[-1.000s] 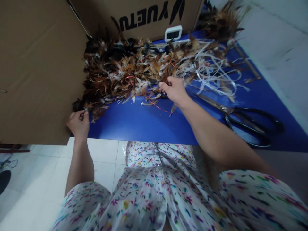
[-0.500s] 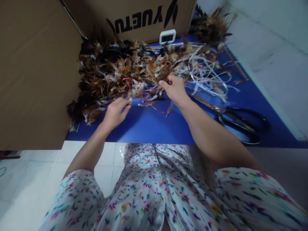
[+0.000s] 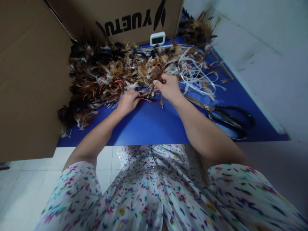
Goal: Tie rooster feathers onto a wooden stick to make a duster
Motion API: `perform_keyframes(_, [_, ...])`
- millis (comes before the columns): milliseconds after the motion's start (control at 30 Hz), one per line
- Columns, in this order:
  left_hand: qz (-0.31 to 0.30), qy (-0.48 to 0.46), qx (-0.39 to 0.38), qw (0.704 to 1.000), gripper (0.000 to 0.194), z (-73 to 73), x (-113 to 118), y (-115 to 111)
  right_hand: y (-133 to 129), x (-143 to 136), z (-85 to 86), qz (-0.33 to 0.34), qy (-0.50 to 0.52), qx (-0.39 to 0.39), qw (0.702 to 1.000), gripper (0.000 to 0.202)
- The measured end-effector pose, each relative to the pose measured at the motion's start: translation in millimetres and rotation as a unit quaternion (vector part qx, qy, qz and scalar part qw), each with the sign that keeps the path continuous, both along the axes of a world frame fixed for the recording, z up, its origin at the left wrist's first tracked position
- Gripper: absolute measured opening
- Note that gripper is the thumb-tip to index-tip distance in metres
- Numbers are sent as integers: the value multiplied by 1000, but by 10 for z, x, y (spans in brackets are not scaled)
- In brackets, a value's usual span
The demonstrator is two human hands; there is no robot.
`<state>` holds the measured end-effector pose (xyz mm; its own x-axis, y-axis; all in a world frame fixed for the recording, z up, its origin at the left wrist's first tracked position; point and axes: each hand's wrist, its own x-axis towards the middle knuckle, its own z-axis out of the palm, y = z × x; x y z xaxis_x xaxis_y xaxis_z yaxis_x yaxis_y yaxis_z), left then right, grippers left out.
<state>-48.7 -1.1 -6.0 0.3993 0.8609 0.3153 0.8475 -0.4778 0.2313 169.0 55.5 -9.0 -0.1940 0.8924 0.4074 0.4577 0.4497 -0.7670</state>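
Observation:
A wide pile of brown, black and white feathers covers the back of the blue table. At its front edge, my right hand is closed in a pinch, with a brown feather at its fingertips. My left hand is to the left, with fingertips and thumb drawn together at the feathers; whatever they grip is hidden. A thin red string runs over the table between my hands. One small dark feather lies just below my right hand.
Large black-handled scissors lie right of my right forearm. White ribbons are tangled behind them. A small white digital display stands before a cardboard box. Another cardboard panel borders the left side, and a feather bundle sits at back right.
My left hand has moved right and forward to the feathers, its fingers closing. My right hand keeps its pinch at nearly the same spot. The whole view has shifted slightly.

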Motion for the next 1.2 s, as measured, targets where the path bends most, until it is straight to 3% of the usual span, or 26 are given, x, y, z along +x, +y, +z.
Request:
perform_keyframes(133, [34,-56,27,998,8,-33,-87,19,-63,36,97,-51,-88,-39,994,18])
perform_keyframes(267, [59,-93,59,992,6,-25,-102,6,-234,45,248,-58,-132,44,989,33])
perform_keyframes(400, [40,-107,75,991,8,-4,-94,-10,-429,-55,371,31,-186,131,973,33])
perform_keyframes(567, [9,-109,88,990,13,-40,-85,-22,-532,-156,432,114,-265,55,956,31])
perform_keyframes(767, [2,-96,114,989,18,-81,-102,-15,-577,-117,518,158,-124,-72,977,45])
perform_keyframes(967, [5,-77,97,992,21,-60,-89,-43,-570,-177,473,223,-33,-143,964,25])
perform_keyframes(1067, [31,-68,89,993,21,-63,-124,-21,-522,-122,493,206,73,-147,965,27])
perform_keyframes(1200, [82,-55,95,990,19,-65,-225,36,-419,24,555,152,149,-111,971,45])
